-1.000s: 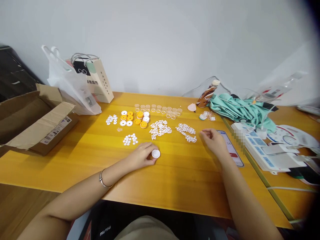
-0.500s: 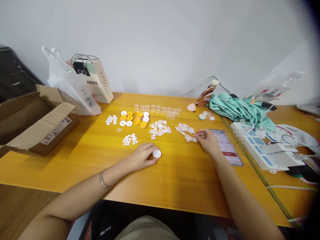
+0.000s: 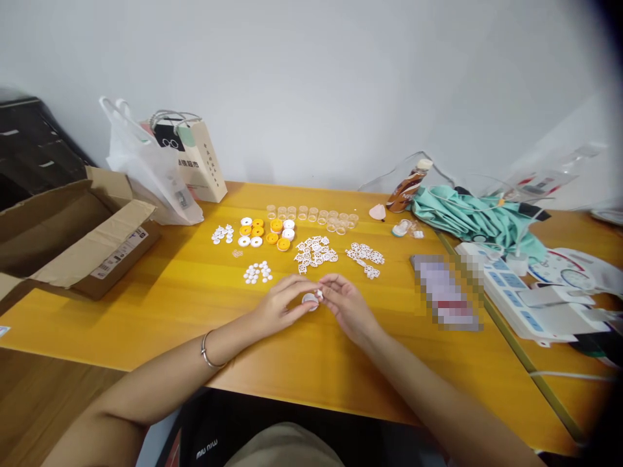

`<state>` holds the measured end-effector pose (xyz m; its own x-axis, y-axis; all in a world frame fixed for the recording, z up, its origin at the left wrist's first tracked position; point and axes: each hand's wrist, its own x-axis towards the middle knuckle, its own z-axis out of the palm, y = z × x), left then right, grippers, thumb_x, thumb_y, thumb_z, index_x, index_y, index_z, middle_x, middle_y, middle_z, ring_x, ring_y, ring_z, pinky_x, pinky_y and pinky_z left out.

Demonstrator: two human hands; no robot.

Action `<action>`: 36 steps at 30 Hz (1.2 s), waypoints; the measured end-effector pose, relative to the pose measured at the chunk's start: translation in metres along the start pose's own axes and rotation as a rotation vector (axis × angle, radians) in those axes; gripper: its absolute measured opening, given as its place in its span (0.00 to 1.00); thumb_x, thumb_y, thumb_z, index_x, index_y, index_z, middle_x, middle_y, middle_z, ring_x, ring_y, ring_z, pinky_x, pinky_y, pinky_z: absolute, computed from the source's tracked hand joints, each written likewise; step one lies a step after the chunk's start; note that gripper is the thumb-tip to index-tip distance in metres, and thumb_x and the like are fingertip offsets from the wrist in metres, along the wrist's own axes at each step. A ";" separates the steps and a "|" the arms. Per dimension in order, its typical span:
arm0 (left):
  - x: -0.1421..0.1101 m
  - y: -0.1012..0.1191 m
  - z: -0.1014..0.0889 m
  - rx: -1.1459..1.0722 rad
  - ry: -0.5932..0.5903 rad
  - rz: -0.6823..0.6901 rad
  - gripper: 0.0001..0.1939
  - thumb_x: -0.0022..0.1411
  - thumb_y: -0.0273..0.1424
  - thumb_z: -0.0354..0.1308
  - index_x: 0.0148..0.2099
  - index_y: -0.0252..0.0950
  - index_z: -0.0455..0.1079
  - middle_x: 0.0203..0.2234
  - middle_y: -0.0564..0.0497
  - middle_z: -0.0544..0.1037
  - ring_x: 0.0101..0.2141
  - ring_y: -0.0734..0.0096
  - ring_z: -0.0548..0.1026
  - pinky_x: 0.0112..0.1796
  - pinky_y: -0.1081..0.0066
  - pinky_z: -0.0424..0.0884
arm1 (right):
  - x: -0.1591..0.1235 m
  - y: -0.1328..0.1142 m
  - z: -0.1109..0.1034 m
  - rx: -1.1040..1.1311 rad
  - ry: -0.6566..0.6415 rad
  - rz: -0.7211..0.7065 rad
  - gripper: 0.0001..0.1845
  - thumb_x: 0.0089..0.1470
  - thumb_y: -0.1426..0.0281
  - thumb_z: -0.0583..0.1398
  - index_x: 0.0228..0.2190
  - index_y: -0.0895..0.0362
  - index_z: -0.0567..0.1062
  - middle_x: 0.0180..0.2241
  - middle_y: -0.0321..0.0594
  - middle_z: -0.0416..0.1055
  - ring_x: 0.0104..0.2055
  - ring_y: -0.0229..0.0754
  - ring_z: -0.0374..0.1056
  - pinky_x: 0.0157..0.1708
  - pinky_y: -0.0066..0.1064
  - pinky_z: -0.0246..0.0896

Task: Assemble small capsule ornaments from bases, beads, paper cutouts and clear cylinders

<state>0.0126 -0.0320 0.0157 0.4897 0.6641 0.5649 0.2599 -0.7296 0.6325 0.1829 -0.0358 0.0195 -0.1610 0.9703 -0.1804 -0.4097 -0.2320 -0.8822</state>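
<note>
My left hand rests on the table with its fingers curled round a small round white cup-like piece. Close against it, my right hand pinches a small white piece between thumb and fingertips, right at the cup's edge. That piece is mostly covered by the fingers. Beyond the hands lie two groups of flat white openwork pieces, one in the middle and one farther right. Small white discs are scattered beyond my left hand.
Yellow and white round caps and a row of clear cups stand farther back. An open cardboard box is at the left. A phone, a power strip, a bottle and green fabric are at the right.
My right hand has moved left from the right group of openwork pieces to the cup, bringing a small white piece. My left hand keeps its hold. The view has shifted slightly.
</note>
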 end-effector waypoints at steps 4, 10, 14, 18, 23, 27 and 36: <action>0.000 0.001 0.003 -0.083 0.020 -0.060 0.08 0.60 0.28 0.54 0.42 0.35 0.70 0.31 0.48 0.73 0.34 0.71 0.71 0.38 0.69 0.69 | -0.007 0.008 0.006 0.001 -0.039 0.037 0.14 0.35 0.66 0.69 0.26 0.54 0.71 0.27 0.33 0.70 0.29 0.36 0.68 0.34 0.30 0.65; 0.004 -0.004 0.001 -0.277 0.228 -0.284 0.06 0.58 0.32 0.56 0.36 0.35 0.67 0.36 0.46 0.71 0.38 0.69 0.71 0.41 0.68 0.68 | 0.014 0.000 -0.018 -0.346 -0.003 -0.185 0.11 0.44 0.63 0.63 0.30 0.54 0.70 0.28 0.36 0.70 0.30 0.38 0.67 0.36 0.34 0.65; 0.006 -0.014 -0.004 -0.445 0.295 -0.443 0.08 0.58 0.34 0.56 0.38 0.34 0.65 0.27 0.52 0.73 0.26 0.76 0.72 0.31 0.74 0.69 | 0.045 -0.013 -0.053 -0.897 0.134 -0.534 0.07 0.50 0.66 0.57 0.33 0.54 0.71 0.34 0.41 0.69 0.34 0.43 0.65 0.40 0.39 0.63; 0.006 -0.022 -0.007 -0.387 0.283 -0.467 0.10 0.58 0.35 0.56 0.39 0.33 0.68 0.29 0.51 0.74 0.28 0.75 0.72 0.32 0.74 0.70 | 0.066 -0.020 -0.073 -1.315 0.037 -0.677 0.10 0.52 0.72 0.54 0.36 0.55 0.73 0.34 0.45 0.67 0.38 0.48 0.64 0.42 0.42 0.61; 0.005 -0.024 -0.007 -0.386 0.262 -0.469 0.11 0.59 0.35 0.55 0.40 0.34 0.69 0.31 0.49 0.75 0.30 0.74 0.73 0.35 0.72 0.71 | 0.073 -0.017 -0.072 -1.466 0.016 -0.693 0.10 0.53 0.74 0.52 0.31 0.55 0.73 0.31 0.44 0.67 0.36 0.48 0.64 0.39 0.40 0.62; 0.005 -0.025 -0.009 -0.308 0.232 -0.421 0.12 0.60 0.35 0.54 0.42 0.36 0.72 0.34 0.48 0.75 0.33 0.71 0.73 0.37 0.71 0.70 | 0.064 -0.018 -0.069 -1.424 0.043 -0.702 0.07 0.52 0.73 0.53 0.26 0.54 0.71 0.30 0.44 0.67 0.36 0.48 0.64 0.39 0.41 0.61; 0.008 -0.018 -0.011 -0.471 0.204 -0.607 0.14 0.56 0.36 0.58 0.42 0.34 0.71 0.29 0.50 0.77 0.27 0.75 0.73 0.32 0.73 0.71 | 0.030 -0.021 -0.046 -0.489 0.057 -0.148 0.13 0.41 0.62 0.64 0.23 0.55 0.67 0.22 0.34 0.71 0.24 0.36 0.66 0.27 0.28 0.60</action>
<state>0.0028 -0.0117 0.0150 0.2014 0.9737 0.1068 0.0303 -0.1152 0.9929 0.2286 0.0019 0.0127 -0.0782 0.9957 -0.0495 0.0457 -0.0461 -0.9979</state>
